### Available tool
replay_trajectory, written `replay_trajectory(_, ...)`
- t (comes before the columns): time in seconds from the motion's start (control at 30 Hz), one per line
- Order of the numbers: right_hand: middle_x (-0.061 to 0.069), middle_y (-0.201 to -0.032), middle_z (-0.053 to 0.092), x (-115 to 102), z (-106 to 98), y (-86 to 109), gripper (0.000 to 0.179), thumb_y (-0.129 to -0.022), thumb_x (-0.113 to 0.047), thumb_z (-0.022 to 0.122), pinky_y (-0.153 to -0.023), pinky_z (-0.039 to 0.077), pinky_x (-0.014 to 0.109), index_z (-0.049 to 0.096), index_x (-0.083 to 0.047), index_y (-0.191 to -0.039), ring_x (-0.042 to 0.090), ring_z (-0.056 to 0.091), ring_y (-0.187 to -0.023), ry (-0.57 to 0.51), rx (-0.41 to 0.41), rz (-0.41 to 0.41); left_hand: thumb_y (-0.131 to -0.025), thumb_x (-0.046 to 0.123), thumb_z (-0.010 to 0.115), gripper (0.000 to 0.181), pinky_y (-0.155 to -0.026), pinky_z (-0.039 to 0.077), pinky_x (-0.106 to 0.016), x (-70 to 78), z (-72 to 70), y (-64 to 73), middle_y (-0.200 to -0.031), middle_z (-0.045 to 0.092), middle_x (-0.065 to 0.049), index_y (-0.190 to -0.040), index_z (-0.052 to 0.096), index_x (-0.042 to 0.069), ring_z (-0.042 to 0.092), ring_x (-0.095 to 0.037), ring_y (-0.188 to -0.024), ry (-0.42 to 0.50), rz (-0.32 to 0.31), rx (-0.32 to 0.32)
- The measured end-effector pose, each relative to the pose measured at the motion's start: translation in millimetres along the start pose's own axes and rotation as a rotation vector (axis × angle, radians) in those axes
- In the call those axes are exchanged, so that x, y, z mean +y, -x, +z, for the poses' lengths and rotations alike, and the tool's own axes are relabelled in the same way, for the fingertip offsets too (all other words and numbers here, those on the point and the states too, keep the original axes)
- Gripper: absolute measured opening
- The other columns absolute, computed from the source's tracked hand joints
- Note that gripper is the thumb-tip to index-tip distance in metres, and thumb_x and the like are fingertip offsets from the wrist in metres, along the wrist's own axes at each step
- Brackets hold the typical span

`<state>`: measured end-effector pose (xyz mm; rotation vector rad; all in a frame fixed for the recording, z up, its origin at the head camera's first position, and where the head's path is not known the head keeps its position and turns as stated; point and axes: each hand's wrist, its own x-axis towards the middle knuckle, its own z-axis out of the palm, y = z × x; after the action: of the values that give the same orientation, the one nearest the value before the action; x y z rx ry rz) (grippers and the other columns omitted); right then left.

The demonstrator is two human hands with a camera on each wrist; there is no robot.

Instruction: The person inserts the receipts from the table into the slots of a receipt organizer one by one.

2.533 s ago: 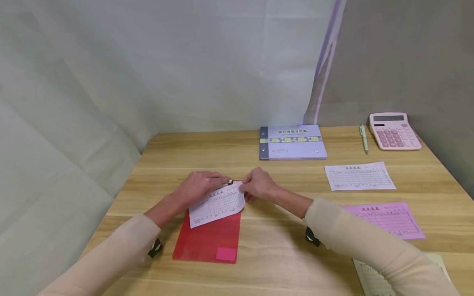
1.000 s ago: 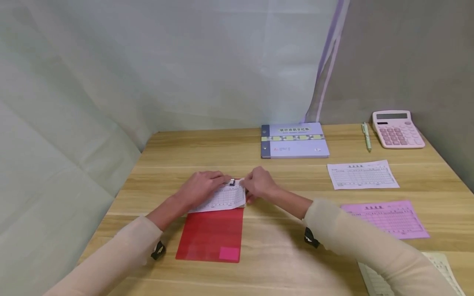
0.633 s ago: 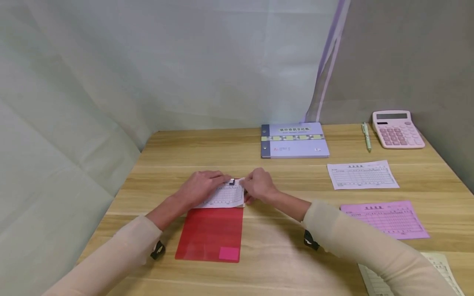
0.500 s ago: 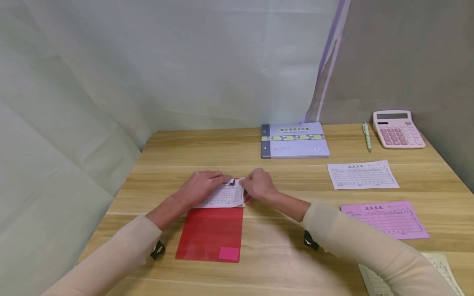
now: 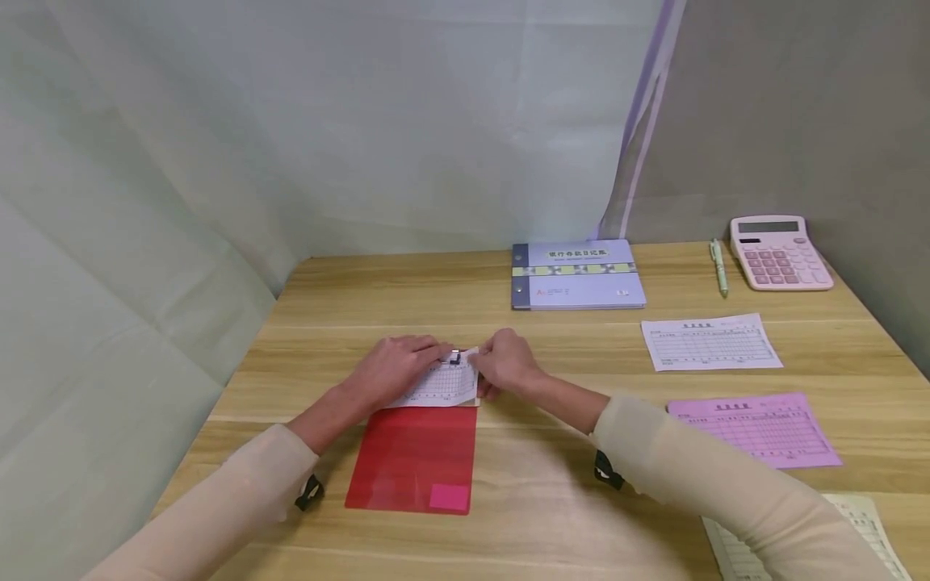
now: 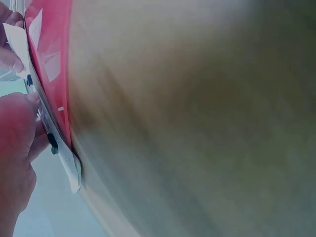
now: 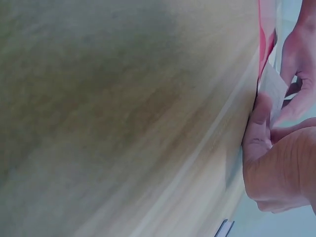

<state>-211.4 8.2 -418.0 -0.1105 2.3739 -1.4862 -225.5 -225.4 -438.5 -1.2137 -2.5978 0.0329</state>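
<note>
A red clipboard [image 5: 414, 464] lies on the table, its metal clip [image 5: 455, 357] at the far end. My left hand [image 5: 395, 367] is at that clip; in the left wrist view its thumb [image 6: 33, 98] presses on the bar of the clip [image 6: 53, 140] with a finger behind it. A white printed form [image 5: 443, 386] lies across the top of the clipboard, its upper edge at the clip and its left part hidden under my left hand. My right hand [image 5: 508, 361] pinches the form's right corner, which curls up slightly. In the right wrist view the thumb [image 7: 260, 111] lies along the paper [image 7: 273, 89].
A lilac account book [image 5: 579, 278] stands at the back, with a green pen [image 5: 718, 269] and a pink calculator [image 5: 780, 254] to its right. Another white form [image 5: 712, 343], a pink form [image 5: 759, 432] and a pale yellow form [image 5: 734, 553] partly under my right sleeve lie at right.
The white form hung tilted over the red clipboard; it has slid up to the clip and straightened. Both hands stay nearly in place. Over the last half second almost nothing moves.
</note>
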Motion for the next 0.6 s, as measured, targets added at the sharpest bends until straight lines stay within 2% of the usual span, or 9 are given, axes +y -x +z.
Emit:
replay_trajectory(0.2,0.012,-0.057,0.068,1.0,3.1,-0.6,0.022,-0.104,-0.008,0.067,-0.047,0.058,0.03,0.077,0.006,-0.091,0.019,0.068,-0.048,0.031,0.036,0.0,-0.092,0.001,0.081,0.051,-0.087,0.063,-0.043,1.7,0.4,1.2,-0.127,0.074,-0.01,-0.141,0.07,0.012,0.074,-0.026,-0.11,-0.006,-0.014,-0.004)
replay_trajectory(0.43,0.012,-0.056,0.068,1.0,0.7,-2.0,0.026,-0.105,-0.009,0.066,-0.048,0.058,0.031,0.076,0.005,-0.085,0.018,0.067,-0.047,0.044,0.004,-0.015,-0.091,0.001,0.082,0.052,-0.088,0.063,-0.043,2.1,-0.3,1.0,-0.127,0.074,-0.01,-0.141,0.07,0.012,0.074,-0.026,-0.111,-0.002,-0.013,0.002)
replay_trajectory(0.5,0.012,-0.056,0.067,0.5,-2.0,-3.1,0.027,-0.105,-0.012,0.067,-0.045,0.056,0.029,0.075,0.004,-0.085,0.017,0.064,-0.045,0.073,-0.005,-0.033,-0.093,0.001,0.081,0.049,-0.088,0.063,-0.043,1.9,-0.5,0.6,-0.127,0.075,-0.01,-0.14,0.071,0.011,0.074,-0.026,-0.111,0.004,-0.013,0.007)
replay_trajectory(0.6,0.008,-0.058,0.063,-1.5,-7.0,-6.2,0.024,-0.105,-0.018,0.068,-0.042,0.047,0.024,0.069,0.004,-0.096,0.014,0.056,-0.041,0.161,0.031,-0.093,-0.095,0.002,0.079,0.044,-0.088,0.063,-0.043,1.7,-1.0,0.0,-0.125,0.076,-0.01,-0.138,0.072,0.012,0.075,-0.026,-0.11,0.022,-0.026,0.019)
